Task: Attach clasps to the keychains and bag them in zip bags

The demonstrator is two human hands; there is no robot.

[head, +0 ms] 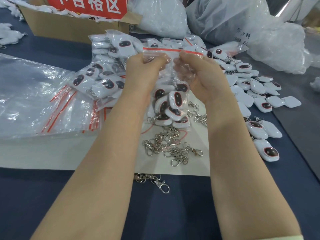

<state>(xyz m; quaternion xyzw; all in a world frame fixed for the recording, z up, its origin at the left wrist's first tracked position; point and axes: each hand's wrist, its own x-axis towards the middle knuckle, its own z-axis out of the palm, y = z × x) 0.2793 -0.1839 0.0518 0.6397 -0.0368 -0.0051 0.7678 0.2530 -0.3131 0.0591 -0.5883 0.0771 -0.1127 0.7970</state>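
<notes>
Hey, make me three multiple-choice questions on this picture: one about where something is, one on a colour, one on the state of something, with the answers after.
1. Where do the loose clasps lie?
A. on the white sheet
B. on a shelf
C. on the person's lap

2. What colour is the stripe along the top of the held zip bag?
A. blue
B. red
C. green

3. The held zip bag is:
A. empty
B. lying flat, untouched
C. partly filled with keychains

Answers:
1 A: they are scattered on the sheet between the forearms.
2 B: a red stripe runs above the fingers.
3 C: the left hand and right hand grip it, and white keychains sit at its bottom.
</notes>
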